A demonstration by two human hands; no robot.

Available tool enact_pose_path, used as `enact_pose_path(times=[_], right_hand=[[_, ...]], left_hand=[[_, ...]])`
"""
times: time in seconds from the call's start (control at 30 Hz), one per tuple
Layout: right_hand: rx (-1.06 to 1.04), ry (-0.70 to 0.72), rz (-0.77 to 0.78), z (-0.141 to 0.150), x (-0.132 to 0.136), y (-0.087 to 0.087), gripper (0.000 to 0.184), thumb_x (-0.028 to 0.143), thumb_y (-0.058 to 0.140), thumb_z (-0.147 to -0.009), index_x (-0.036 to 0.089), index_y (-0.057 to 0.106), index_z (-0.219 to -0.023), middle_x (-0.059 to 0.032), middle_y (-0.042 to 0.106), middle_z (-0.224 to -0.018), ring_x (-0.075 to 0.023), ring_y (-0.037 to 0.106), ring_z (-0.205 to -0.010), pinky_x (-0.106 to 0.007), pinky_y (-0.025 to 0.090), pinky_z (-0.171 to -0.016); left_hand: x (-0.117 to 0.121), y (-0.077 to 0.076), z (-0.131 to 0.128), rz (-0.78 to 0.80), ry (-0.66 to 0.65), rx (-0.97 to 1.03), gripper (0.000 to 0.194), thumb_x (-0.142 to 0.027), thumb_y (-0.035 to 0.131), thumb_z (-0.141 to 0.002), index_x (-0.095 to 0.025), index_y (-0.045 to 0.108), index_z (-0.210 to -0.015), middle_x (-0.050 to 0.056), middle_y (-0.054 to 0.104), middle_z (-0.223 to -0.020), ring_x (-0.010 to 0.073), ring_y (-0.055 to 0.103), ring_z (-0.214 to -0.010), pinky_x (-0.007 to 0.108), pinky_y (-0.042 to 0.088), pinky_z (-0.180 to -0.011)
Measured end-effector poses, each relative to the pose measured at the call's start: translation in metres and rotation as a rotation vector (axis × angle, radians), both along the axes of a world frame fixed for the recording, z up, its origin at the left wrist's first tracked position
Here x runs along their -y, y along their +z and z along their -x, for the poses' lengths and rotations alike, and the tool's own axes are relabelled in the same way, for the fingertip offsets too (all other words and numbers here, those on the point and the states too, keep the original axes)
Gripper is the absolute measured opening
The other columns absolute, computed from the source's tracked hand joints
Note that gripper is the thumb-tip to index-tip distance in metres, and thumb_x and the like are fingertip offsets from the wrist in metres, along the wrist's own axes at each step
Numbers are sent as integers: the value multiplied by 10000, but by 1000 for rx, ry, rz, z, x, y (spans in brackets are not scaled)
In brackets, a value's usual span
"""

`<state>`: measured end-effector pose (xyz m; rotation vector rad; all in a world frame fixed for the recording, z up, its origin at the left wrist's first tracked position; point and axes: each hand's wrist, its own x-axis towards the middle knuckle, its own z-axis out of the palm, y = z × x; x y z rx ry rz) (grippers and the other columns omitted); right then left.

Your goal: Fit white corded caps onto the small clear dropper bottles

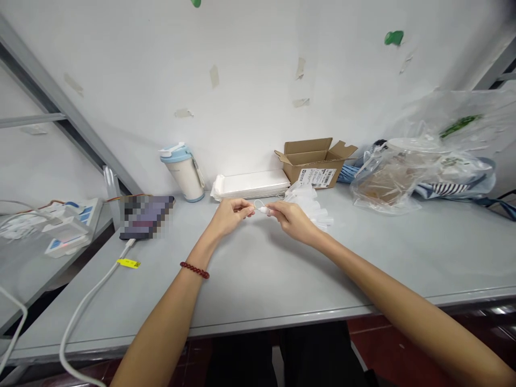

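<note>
Both my hands meet above the grey table [250, 279], near its far side. My left hand [230, 216] is closed in a pinch on one end of a small white cable piece [261, 208]. My right hand [291, 217] is closed on its other end, a small white plug. The thin loop of the cable shows between the two hands. A pile of small clear plastic bags [312, 203] lies just behind my right hand. A red bead bracelet [194, 270] sits on my left wrist.
A blue-lidded white tumbler [184, 172], a stack of white flat packs [250, 184] and an open cardboard box [315, 159] stand against the wall. Large plastic bags [419, 166] fill the right. A phone [145, 216] with a white charging cable [86, 306] lies left.
</note>
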<state>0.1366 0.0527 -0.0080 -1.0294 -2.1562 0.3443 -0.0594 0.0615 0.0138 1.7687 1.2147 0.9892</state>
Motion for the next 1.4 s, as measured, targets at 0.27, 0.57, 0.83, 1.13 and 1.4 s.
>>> enact_pose_path(times=[0.27, 0.57, 0.83, 1.13, 1.4], right_hand=[[-17, 42, -70, -2, -2, -7, 253, 136, 396, -897, 145, 605, -1039, -98, 655, -899, -196, 607, -816, -306, 459, -712], [60, 12, -264, -5, -9, -15, 295, 143, 441, -881, 167, 496, -1170, -140, 564, -1080, -246, 545, -999, -397, 472, -833], [292, -246, -298, -34, -30, -10, 268, 122, 433, -861, 129, 565, -1094, -166, 576, -1074, -290, 505, -995, -417, 415, -843], [257, -370, -340, -51, -41, -5, 286, 110, 390, -861, 137, 591, -1064, -154, 592, -1060, -283, 516, -988, -389, 405, -801], [298, -403, -306, -64, -47, 5, 294, 91, 404, -841, 122, 623, -1034, -144, 628, -1025, -286, 532, -951, -393, 417, -816]], left_hand=[[2, 0, 2, 198, 0, 69, 363, -462, 573, -769, -110, 663, -747, 77, 653, -753, 144, 585, -675, 271, 465, -599], [-6, 6, 23, 206, 97, 40, 295, -411, 646, -717, -118, 647, -680, 26, 581, -634, 97, 505, -557, 222, 397, -501], [-12, 7, 78, 264, 188, -109, 272, -412, 710, -631, -141, 695, -628, 59, 628, -631, 115, 507, -556, 224, 348, -463], [-14, 2, 76, 317, 203, -330, 255, -372, 713, -545, -141, 624, -485, 67, 623, -523, 143, 529, -499, 233, 375, -452], [-15, -2, 65, 130, 276, -440, 228, -327, 718, -512, -159, 565, -514, -22, 524, -471, 92, 399, -432, 218, 287, -436]])
